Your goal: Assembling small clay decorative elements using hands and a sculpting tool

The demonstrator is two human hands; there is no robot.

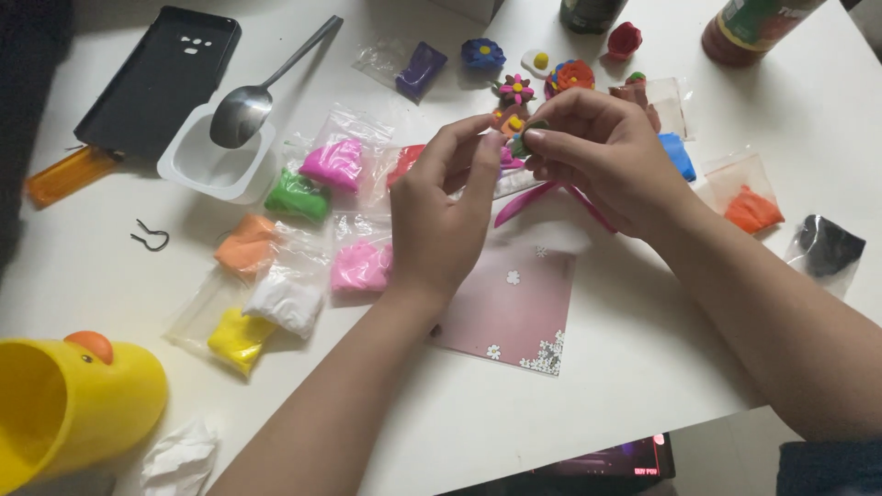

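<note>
Both hands meet above the white desk. Left hand and right hand have fingers pinched together on one small green-and-pink clay piece, held in the air just over a pink plastic modelling tool and a pink square sheet w/ white flower print.

Clay in clear bags lies left – pink, green, orange, yellow. Finished clay flowers sit beyond the hands.

Judgement: light fingertip pressure only – a hard squeeze would prob. deform so small a piece; best kept low over the sheet.
</note>
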